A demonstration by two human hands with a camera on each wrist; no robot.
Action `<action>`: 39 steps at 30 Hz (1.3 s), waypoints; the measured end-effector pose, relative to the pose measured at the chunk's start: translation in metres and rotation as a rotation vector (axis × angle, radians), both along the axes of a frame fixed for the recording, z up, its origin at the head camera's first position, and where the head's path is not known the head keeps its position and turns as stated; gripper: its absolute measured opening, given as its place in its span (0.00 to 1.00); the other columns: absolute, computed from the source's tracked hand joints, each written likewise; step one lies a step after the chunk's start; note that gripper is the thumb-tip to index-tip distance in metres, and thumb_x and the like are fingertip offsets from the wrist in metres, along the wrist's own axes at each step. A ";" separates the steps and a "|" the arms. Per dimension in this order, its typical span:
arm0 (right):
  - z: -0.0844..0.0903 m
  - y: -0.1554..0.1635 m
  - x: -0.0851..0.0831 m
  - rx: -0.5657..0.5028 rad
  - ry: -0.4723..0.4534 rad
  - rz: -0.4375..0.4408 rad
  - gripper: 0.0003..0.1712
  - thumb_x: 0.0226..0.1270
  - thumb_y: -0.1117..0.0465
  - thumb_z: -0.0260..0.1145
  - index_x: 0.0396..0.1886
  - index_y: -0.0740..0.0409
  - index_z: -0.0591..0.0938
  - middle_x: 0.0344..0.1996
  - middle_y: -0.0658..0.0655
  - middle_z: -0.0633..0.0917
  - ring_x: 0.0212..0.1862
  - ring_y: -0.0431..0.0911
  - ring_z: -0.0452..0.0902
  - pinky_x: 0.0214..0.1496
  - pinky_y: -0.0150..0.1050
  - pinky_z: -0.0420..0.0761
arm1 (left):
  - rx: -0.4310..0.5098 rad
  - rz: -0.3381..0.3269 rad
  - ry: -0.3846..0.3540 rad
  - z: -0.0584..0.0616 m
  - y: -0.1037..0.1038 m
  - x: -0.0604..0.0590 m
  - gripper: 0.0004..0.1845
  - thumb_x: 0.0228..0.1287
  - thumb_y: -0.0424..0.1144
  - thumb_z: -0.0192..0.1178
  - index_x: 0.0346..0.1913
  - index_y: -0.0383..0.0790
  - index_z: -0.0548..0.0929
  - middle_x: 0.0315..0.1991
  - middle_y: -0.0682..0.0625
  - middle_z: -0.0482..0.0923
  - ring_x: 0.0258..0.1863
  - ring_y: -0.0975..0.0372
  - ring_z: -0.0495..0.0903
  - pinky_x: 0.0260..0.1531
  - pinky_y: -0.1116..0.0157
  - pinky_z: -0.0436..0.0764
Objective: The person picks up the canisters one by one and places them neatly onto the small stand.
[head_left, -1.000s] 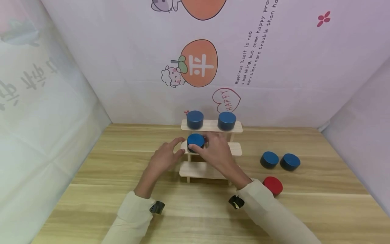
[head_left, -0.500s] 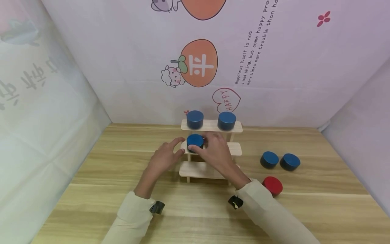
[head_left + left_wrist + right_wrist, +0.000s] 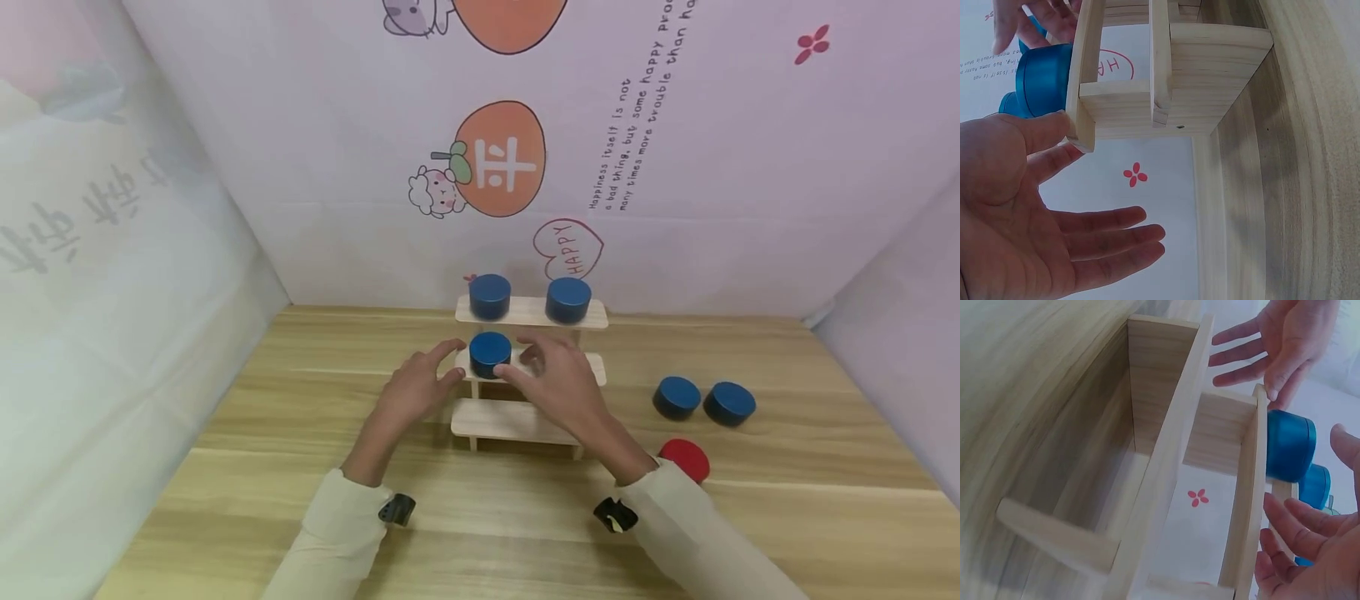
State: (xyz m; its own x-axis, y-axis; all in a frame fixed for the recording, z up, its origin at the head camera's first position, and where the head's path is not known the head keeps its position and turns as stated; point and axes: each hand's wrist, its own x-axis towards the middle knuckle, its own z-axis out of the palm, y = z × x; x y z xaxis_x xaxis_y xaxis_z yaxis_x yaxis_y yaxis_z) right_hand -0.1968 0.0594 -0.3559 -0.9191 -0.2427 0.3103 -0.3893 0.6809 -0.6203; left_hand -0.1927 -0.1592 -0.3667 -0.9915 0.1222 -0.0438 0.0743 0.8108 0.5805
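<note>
A blue cylinder (image 3: 491, 355) stands at the left end of the middle step of a three-tier wooden display stand (image 3: 517, 419). My left hand (image 3: 411, 389) pinches the left end of that step between thumb and index finger; its other fingers (image 3: 1116, 240) stretch out straight in the left wrist view. Just right of the cylinder, my right hand (image 3: 564, 385) has its fingers spread and slightly bent. The right wrist view shows a gap between this hand and the cylinder (image 3: 1290, 445). Two more blue cylinders, one left (image 3: 490, 297) and one right (image 3: 568, 301), occupy the top step.
To the right on the wooden table (image 3: 480, 517) stand two blue cylinders, a nearer-left one (image 3: 677, 398) and another (image 3: 730, 404) beside it. A red cylinder (image 3: 686, 459) sits closer, partly behind the right sleeve. A printed cloth wall (image 3: 360, 183) rises behind the stand.
My right hand has let go of the blue cylinder and drawn away to the right. The cylinder stays on the middle step. My left hand keeps its place; the head view has shifted slightly.
</note>
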 end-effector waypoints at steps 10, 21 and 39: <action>-0.002 0.033 0.013 0.002 0.022 -0.028 0.29 0.64 0.44 0.72 0.55 0.60 0.82 0.41 0.56 0.86 0.57 0.59 0.73 0.55 0.59 0.74 | -0.005 0.021 -0.014 0.001 0.004 0.001 0.24 0.76 0.48 0.55 0.72 0.55 0.70 0.60 0.36 0.75 0.55 0.46 0.75 0.35 0.53 0.77; -0.003 0.072 0.023 0.001 0.034 0.039 0.28 0.63 0.49 0.74 0.56 0.61 0.80 0.51 0.59 0.82 0.67 0.60 0.63 0.61 0.66 0.66 | 0.031 -0.011 0.002 -0.003 0.004 -0.001 0.25 0.76 0.48 0.54 0.73 0.55 0.70 0.64 0.36 0.74 0.65 0.40 0.68 0.52 0.39 0.74; -0.022 0.124 0.032 -0.044 0.087 0.105 0.27 0.66 0.56 0.72 0.61 0.58 0.77 0.57 0.58 0.80 0.66 0.60 0.64 0.62 0.67 0.61 | -0.022 -0.025 -0.008 -0.001 0.000 0.002 0.26 0.78 0.49 0.52 0.75 0.54 0.66 0.63 0.34 0.74 0.61 0.41 0.72 0.44 0.44 0.78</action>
State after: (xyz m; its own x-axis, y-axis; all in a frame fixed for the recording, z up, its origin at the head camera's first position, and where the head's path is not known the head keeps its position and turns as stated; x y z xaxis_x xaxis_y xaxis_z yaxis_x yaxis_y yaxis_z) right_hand -0.1648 0.1830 -0.3776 -0.8585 -0.3209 0.4001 -0.5107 0.6065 -0.6094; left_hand -0.1908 -0.1592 -0.3675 -0.9878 0.1455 -0.0548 0.0898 0.8216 0.5629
